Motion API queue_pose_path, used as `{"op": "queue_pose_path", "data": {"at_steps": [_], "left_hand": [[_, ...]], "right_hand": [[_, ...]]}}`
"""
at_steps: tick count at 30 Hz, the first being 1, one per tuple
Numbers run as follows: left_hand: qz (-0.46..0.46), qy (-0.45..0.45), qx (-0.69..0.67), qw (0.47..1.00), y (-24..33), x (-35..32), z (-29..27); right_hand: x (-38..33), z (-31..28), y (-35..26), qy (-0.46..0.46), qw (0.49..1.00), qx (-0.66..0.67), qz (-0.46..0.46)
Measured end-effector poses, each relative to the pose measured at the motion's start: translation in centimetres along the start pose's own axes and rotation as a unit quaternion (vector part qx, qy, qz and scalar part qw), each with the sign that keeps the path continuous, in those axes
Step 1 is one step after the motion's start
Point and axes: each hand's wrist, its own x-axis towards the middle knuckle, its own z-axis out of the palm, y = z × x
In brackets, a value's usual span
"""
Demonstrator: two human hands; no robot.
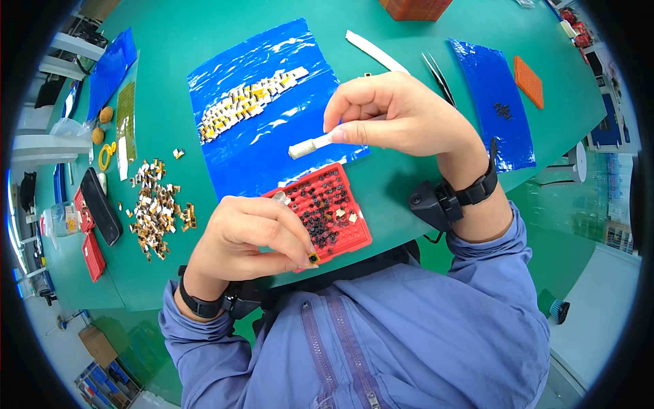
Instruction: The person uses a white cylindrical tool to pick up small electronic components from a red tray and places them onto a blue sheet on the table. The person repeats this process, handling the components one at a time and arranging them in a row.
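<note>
My left hand (252, 235) is closed in a pinch over the near left side of a red tray (361, 235). Between its fingertips is a small black-and-yellow part (313, 259). Many small round black pieces (320, 221) and a few whitish bits lie in the tray. Beyond the tray, my right hand (388, 112) pinches a white stick (310, 146) with a thick, pale, wrapped-looking end pointing left. That end hangs over a blue sheet (235, 170), apart from the left hand. Farther back on the sheet lie rows of small white-and-yellow parts (248, 102).
A loose pile of similar parts (157, 211) lies left, beside a black case (101, 204) and yellow-handled scissors (105, 157). Tweezers (439, 78) and a white strip (375, 51) lie beyond my right hand. At right, another blue sheet (487, 75) holds black pieces, near an orange tray (528, 82).
</note>
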Motion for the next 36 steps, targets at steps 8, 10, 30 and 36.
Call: {"op": "queue_pose_path", "data": {"at_steps": [8,10,30,36], "left_hand": [[-0.044,0.053,-0.002,0.998,-0.1,0.0,-0.1],[-0.058,0.090,-0.024,0.994,-0.4,0.0,-0.6],[-0.131,0.239,0.487,0.830,-5.9,4.8,-5.8],[-0.204,0.247,0.454,0.831,-6.1,4.9,-5.8]], "right_hand": [[0.3,-0.4,-0.1,-0.004,1.000,-0.014,0.024],[0.5,-0.6,-0.2,0.016,0.999,-0.001,0.033],[1.2,-0.8,0.7,0.118,0.989,0.062,0.065],[1.1,-0.8,0.7,0.113,0.989,0.053,0.073]]}}
